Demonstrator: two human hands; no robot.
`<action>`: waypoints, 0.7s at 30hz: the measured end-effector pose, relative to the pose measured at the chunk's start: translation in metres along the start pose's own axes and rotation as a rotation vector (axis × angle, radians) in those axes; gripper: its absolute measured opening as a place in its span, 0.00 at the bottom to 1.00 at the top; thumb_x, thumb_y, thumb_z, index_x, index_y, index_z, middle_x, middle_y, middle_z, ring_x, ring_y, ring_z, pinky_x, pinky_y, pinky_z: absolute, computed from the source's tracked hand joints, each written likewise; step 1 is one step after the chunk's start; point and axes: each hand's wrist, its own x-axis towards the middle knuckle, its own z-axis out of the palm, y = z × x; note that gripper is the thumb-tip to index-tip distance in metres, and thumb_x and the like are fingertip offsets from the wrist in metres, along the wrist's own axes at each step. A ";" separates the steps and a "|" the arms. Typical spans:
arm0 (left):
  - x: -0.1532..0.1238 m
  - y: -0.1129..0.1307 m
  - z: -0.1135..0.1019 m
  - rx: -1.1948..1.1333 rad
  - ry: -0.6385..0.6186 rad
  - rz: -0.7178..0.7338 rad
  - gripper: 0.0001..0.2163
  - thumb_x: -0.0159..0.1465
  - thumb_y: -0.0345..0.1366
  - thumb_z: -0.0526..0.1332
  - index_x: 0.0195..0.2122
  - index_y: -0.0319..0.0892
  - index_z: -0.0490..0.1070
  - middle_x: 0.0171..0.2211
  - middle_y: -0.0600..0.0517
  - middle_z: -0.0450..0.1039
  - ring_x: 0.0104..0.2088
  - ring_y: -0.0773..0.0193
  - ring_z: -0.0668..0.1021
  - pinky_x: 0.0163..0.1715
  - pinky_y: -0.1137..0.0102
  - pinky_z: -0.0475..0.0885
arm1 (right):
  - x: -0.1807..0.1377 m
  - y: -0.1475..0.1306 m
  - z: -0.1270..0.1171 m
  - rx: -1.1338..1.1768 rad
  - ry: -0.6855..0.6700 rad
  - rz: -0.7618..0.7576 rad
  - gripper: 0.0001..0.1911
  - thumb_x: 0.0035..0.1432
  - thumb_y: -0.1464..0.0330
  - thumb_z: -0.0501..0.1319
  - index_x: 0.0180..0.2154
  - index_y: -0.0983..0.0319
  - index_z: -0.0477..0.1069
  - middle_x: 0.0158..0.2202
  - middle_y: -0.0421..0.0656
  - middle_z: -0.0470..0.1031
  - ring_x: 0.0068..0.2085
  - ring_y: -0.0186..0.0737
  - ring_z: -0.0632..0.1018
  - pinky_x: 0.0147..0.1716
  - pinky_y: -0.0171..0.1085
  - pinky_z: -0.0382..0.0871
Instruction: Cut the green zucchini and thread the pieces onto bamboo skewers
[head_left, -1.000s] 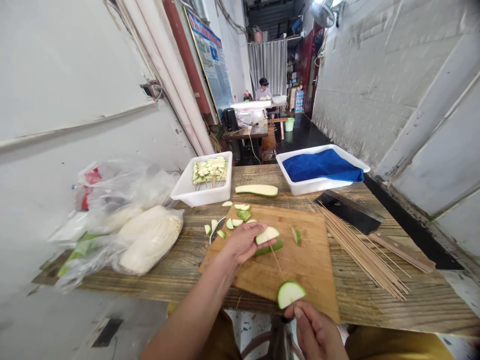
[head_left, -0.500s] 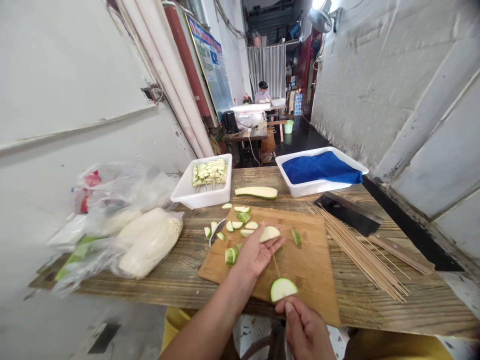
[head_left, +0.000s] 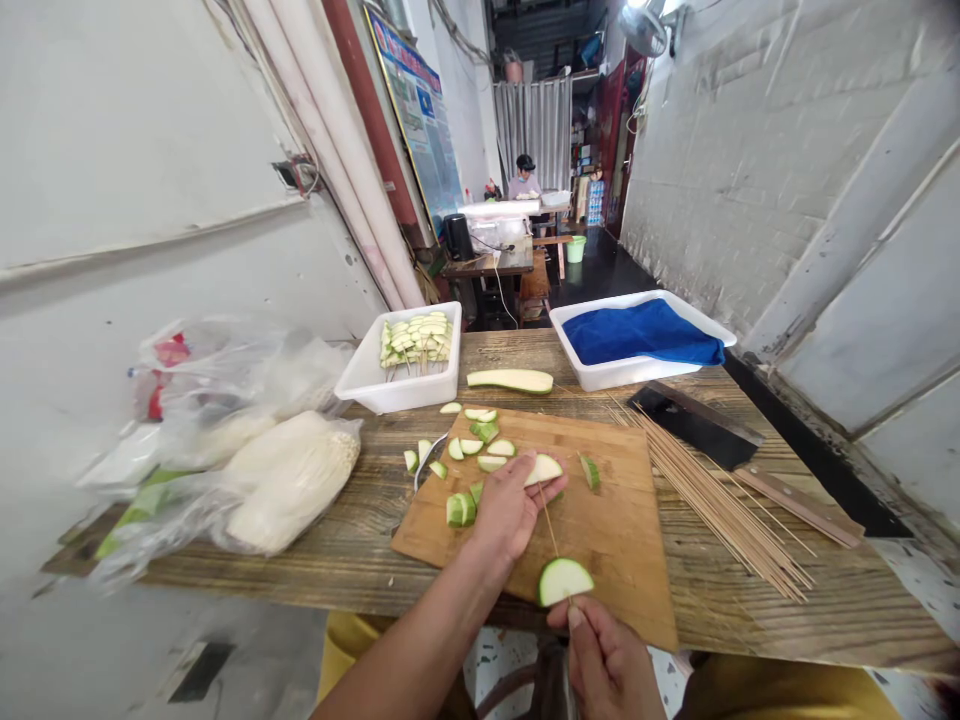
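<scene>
My left hand [head_left: 510, 508] is over the wooden cutting board [head_left: 619, 540], thumb and fingers closed on a half-round zucchini slice [head_left: 545, 469]. A thin bamboo skewer [head_left: 549, 520] runs from that slice back towards me; whether its tip is inside the slice I cannot tell. Lower on the skewer sits a larger half-round zucchini slice [head_left: 565, 582], pierced through. My right hand [head_left: 611, 655], at the board's front edge, pinches the skewer just below this slice. Several cut zucchini pieces [head_left: 460, 510] lie about the board's left side, and one piece [head_left: 589, 471] lies to the right.
Behind the board lie a halved zucchini [head_left: 510, 381] and a white tub [head_left: 360, 385] of skewered slices. Rightward are loose skewers [head_left: 720, 500], a cleaver [head_left: 697, 425] and a white tray [head_left: 622, 376] with blue cloth. Plastic bags [head_left: 292, 480] lie left. A person [head_left: 525, 180] sits far back.
My left thumb has closed down onto the slice in that hand. The right hand and the skewered slice are almost where they were; the whole view has shifted slightly.
</scene>
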 end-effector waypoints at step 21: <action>-0.003 0.001 0.004 0.024 -0.010 -0.053 0.04 0.59 0.31 0.59 0.30 0.35 0.69 0.32 0.46 0.75 0.33 0.63 0.78 0.42 0.61 0.73 | -0.001 -0.001 -0.002 -0.071 0.042 -0.015 0.22 0.57 0.51 0.49 0.27 0.63 0.66 0.14 0.30 0.46 0.16 0.28 0.51 0.15 0.28 0.46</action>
